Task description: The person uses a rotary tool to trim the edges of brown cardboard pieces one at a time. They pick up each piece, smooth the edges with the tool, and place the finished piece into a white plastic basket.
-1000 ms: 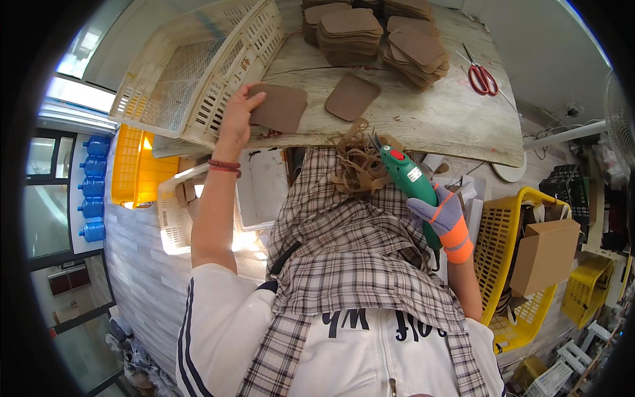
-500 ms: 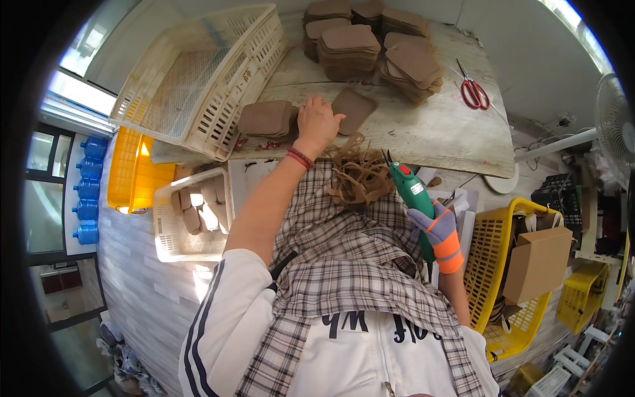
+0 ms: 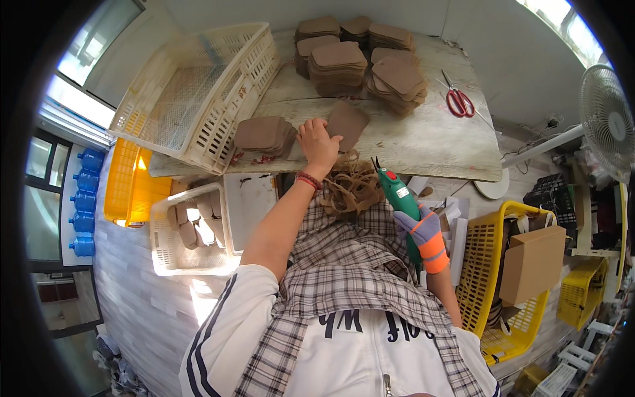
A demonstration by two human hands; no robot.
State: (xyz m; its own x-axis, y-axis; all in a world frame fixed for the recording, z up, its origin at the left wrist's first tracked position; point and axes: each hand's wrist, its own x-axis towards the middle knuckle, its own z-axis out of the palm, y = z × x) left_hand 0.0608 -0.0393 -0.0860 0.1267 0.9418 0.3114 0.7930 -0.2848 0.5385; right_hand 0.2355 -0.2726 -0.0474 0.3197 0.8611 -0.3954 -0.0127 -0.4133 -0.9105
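My left hand (image 3: 319,147) rests bare on the table, fingers stretched out and apart, its thumb at the edge of a flat brown rounded piece (image 3: 348,124). Left of it lies a small stack of similar brown pieces (image 3: 264,134). My right hand (image 3: 424,237), in a purple and orange glove, is closed around green electric scissors (image 3: 399,196), whose dark blades point up toward the table edge. A tangle of brown offcut strips (image 3: 350,188) lies on the checked apron in my lap, below the table edge.
Taller stacks of brown pieces (image 3: 336,66) stand at the back of the table (image 3: 430,155). Red-handled scissors (image 3: 459,102) lie right of them. A white crate (image 3: 228,99) occupies the table's left; a lower crate (image 3: 192,261) holds brown pieces. A yellow basket (image 3: 477,291) stands right.
My left hand has moved away from the small stack, closer to the single brown piece. The right hand still holds the electric scissors. The whole view has shifted slightly.
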